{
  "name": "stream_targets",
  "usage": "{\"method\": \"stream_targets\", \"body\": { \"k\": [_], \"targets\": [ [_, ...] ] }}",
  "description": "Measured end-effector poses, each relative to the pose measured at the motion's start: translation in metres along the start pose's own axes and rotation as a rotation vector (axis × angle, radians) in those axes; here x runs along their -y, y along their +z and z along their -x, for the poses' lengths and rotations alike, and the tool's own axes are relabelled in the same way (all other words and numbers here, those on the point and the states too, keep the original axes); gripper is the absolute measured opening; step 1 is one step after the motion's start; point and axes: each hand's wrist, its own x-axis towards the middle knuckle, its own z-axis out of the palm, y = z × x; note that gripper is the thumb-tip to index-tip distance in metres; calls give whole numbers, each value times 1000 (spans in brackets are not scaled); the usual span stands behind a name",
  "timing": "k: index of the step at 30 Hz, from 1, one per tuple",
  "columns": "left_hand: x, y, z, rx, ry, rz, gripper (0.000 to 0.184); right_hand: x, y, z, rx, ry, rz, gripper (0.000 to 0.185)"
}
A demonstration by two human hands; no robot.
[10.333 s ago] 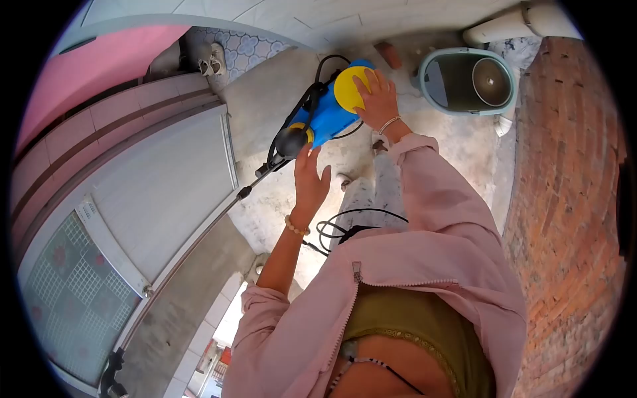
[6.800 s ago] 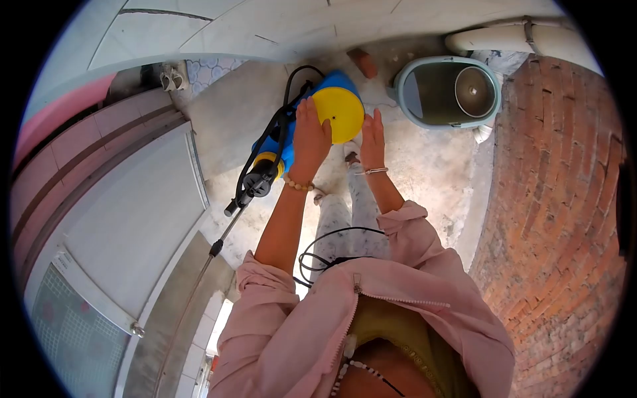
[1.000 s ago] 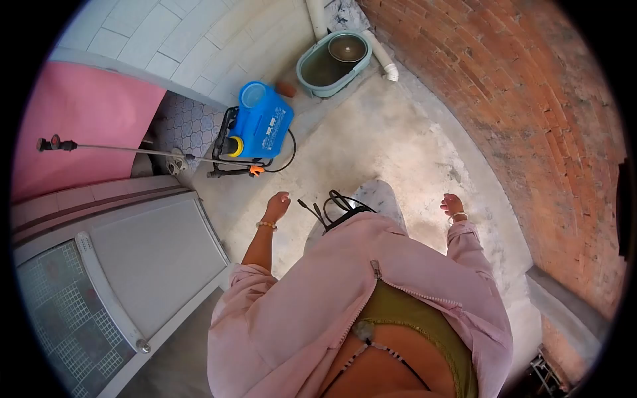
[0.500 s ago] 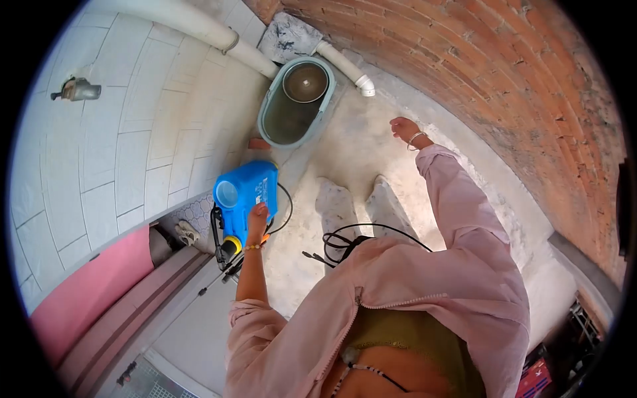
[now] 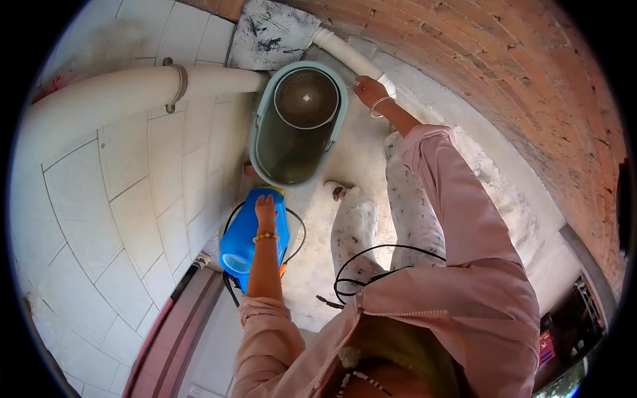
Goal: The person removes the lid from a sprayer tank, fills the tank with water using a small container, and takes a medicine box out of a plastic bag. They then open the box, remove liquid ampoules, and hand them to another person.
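A blue backpack sprayer stands on the floor by the tiled wall, its round filler opening facing up. My left hand is over the sprayer's far end, fingers apart and holding nothing; whether it touches the plastic I cannot tell. Beyond the sprayer is a grey-green oval tub with murky water in it. A round metal bowl sits in the tub's far end. Just right of the tub's rim, my right hand is held with loosely bent fingers and nothing visible in it.
A thick white pipe runs along the tiled wall, and a thinner pipe lies behind the tub. A brick wall rises on the right. A black cable loops near my waist. A stained slab stands in the far corner.
I have stepped closer to the tub. My right hand has moved left towards its rim. My left hand has shifted forward along the sprayer from its near side to its far end.
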Motion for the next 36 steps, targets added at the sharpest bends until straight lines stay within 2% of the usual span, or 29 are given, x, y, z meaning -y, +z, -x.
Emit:
{"method": "stream_targets", "body": {
  "k": [3, 5, 7, 8, 11, 12, 14, 16, 17, 19, 20, 22, 29, 34, 36],
  "targets": [
    [-2, 33, -53, -86, -102, 51, 47, -13, 26, -76, -2, -62, 133, 45],
    [18, 46, -90, -105, -151, 78, 47, -11, 39, -107, 82, -36, 103, 48],
    [49, 51, -140, -144, 24, 83, 28, -7, 57, -132, -37, -113, 110, 49],
    [63, 52, -161, -162, 77, 86, 23, 4, 58, -136, 38, -44, 62, 53],
    [92, 49, -189, -206, 131, 104, 23, -12, 96, -159, 204, -31, 2, 57],
    [96, 49, -192, -204, 127, 160, 22, -18, 110, -159, 93, -30, -64, 59],
    [87, 51, -188, -202, 123, 225, 21, -24, 116, -159, 80, -12, -67, 58],
    [51, 56, -161, -135, -171, 255, 33, -18, 113, -151, 56, 7, -62, 57],
    [62, 56, -170, -134, -176, 265, 33, -12, 112, -146, -3, 7, -30, 55],
    [96, 52, -197, -246, 97, -131, 31, -7, 113, -137, -59, 2, 13, 54],
    [96, 53, -196, -249, 90, -123, 31, -6, 112, -135, -57, 7, 76, 52],
    [93, 49, -196, -255, 211, -271, 33, 0, 112, -134, -54, 3, 134, 51],
    [72, 41, -185, -305, 233, -460, 32, -18, 107, -104, -9, 80, 84, 47],
    [70, 30, -194, -278, 378, -513, 31, -35, 104, -62, -60, 126, 90, 46],
    [61, 27, -187, -262, 384, -526, 31, -38, 100, -42, -18, 233, 52, 45]
  ]
}}
